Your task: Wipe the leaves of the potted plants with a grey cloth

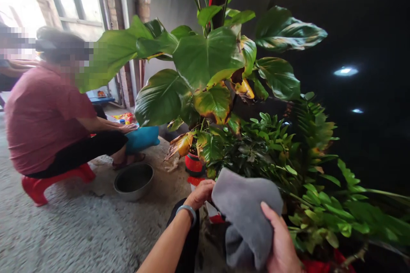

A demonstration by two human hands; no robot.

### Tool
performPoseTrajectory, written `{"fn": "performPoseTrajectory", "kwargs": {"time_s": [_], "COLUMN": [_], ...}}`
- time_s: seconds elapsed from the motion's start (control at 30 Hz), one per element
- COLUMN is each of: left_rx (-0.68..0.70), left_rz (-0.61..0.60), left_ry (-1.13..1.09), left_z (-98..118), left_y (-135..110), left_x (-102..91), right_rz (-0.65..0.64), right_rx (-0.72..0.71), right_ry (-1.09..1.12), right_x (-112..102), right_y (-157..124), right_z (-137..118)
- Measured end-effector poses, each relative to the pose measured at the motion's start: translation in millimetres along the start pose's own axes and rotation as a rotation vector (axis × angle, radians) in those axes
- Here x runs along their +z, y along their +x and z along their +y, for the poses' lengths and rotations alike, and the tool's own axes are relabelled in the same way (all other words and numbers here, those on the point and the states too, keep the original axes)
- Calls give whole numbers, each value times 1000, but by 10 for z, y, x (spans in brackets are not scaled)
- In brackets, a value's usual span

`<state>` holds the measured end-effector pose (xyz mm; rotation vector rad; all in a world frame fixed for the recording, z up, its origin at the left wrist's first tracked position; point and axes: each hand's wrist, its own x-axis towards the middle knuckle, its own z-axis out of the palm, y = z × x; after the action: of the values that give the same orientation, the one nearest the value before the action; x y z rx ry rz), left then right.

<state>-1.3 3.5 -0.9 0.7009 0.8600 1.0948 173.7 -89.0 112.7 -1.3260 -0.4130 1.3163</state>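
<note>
A soft grey cloth (248, 204) hangs in folds in front of me. My right hand (282, 243) grips its right side, the thumb lying on top of the fabric. At the cloth's left edge is my left hand (200, 194), its fingers curled and closed on the border; the fingertips are partly hidden. A grey-blue bangle (188, 213) circles my left wrist. Just beyond the cloth grow a large-leaved potted plant (208, 57), some leaves yellow and brown at the edges, and a lower bushy plant (256, 145).
At left a person (51, 115) sits on a low red stool (57, 181), hands on a blue bundle (141, 138). A metal basin (134, 181) stands on the concrete floor (83, 230). More leafy stems (346, 209) spread at right before a dark glossy panel (368, 94).
</note>
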Motion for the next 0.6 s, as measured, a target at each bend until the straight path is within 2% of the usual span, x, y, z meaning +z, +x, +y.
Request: {"fn": "performPoseTrajectory", "kwargs": {"time_s": [0.1, 0.17, 0.3, 0.4, 0.5, 0.6], "left_rx": [31, 44, 75, 88, 100, 134], "left_rz": [79, 197, 349, 471, 582, 495], "left_ry": [-102, -177, -272, -307, -325, -318], "left_z": [57, 83, 95, 101, 113, 101], "left_y": [10, 9, 34, 63, 74, 76], "left_x": [52, 61, 19, -13, -13, 2], "right_rz": [47, 16, -178, -252, -131, 21], "right_rx": [-71, 11, 255, 293, 214, 57], "right_ry": [218, 217, -45, -158, -68, 128], "right_x": [200, 247, 64, -100, -69, 97], "right_y": [-40, -24, 50, 52, -12, -55], "right_z": [-185, -120, 251, 341, 110, -179]}}
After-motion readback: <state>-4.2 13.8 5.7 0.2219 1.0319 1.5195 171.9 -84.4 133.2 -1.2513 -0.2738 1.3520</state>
